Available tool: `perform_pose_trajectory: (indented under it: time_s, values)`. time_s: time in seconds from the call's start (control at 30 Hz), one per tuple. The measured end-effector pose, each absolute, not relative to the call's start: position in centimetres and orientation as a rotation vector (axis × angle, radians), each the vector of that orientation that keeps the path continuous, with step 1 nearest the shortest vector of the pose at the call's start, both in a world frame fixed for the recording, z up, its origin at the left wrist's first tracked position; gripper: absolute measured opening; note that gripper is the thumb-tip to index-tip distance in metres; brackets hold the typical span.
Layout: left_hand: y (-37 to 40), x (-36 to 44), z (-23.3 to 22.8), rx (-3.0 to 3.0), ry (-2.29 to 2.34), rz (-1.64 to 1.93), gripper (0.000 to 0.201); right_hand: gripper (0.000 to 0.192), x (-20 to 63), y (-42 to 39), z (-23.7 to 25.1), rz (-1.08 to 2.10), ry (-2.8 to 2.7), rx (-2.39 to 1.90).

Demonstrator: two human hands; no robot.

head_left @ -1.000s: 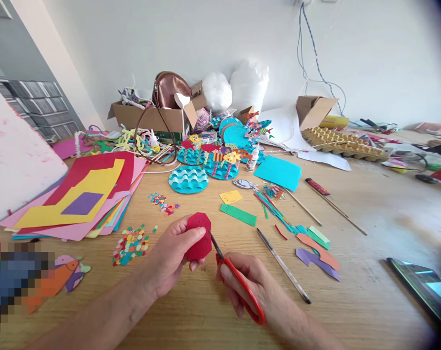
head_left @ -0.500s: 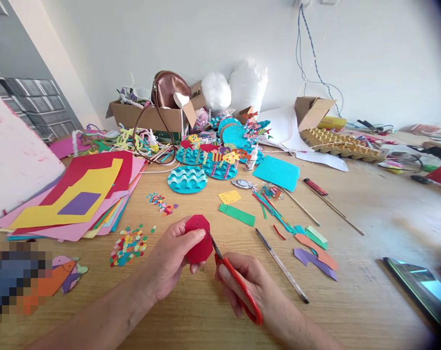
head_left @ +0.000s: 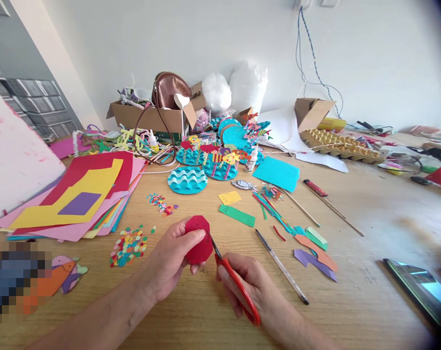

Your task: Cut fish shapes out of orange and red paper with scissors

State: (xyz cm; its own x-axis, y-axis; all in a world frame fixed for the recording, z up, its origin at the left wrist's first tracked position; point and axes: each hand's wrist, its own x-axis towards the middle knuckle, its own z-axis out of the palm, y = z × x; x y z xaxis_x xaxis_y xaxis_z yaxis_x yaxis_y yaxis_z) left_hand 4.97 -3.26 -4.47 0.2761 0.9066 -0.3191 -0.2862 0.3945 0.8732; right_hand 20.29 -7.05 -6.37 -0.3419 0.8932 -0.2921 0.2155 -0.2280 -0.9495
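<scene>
We cut a red paper disc over the wooden desk.

Nearest us, our right hand (head_left: 255,287) closes its grip on the red-handled scissors (head_left: 235,279), whose thin metal blades meet the edge of the red paper disc (head_left: 198,239). Our left hand (head_left: 173,262) pinches that roughly round, faceted disc between thumb and fingers, holding it just above the pale, grainy desk (head_left: 351,311). To the right a slim pen (head_left: 282,266) lies slantwise near curved orange and purple scraps (head_left: 317,253). To the left sits a scatter of tiny round confetti (head_left: 128,245). Farther off, a fanned stack of flat coloured sheets (head_left: 78,199), then a ridged turquoise wave disc (head_left: 187,179), and at the back an open cardboard box (head_left: 151,116).
</scene>
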Motion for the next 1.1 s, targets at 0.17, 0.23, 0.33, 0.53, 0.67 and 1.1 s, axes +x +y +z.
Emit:
perform_pose_trajectory:
  time_s: [0.17,0.23,0.33,0.53,0.67,1.1]
  values:
    - [-3.19,4.94,-4.66,0.818,0.955,0.927,0.012,0.032,20.24,-6.92,-6.37,1.598,-1.486,-1.407]
    - [-3.19,4.94,-4.74,0.837,0.948,0.955,0.012,0.031,20.25,-6.89,-6.45,1.593,-1.485,-1.422]
    - [-3.21,4.96,-4.78,0.868,0.95,0.994,0.013,0.032,20.32,-6.97,-6.58,1.585,-1.487,-1.398]
    - [-3.27,5.1,-4.6,0.899,0.972,0.973,0.013,0.034,20.42,-7.1,-6.26,1.612,-1.479,-1.369]
    - [-3.4,5.17,-4.51,0.913,0.967,0.946,0.014,0.036,20.32,-6.91,-5.75,1.62,-1.47,-1.359]
    - [-3.36,5.24,-4.55,0.867,0.928,0.952,0.013,0.036,20.34,-6.98,-6.46,1.629,-1.463,-1.366]
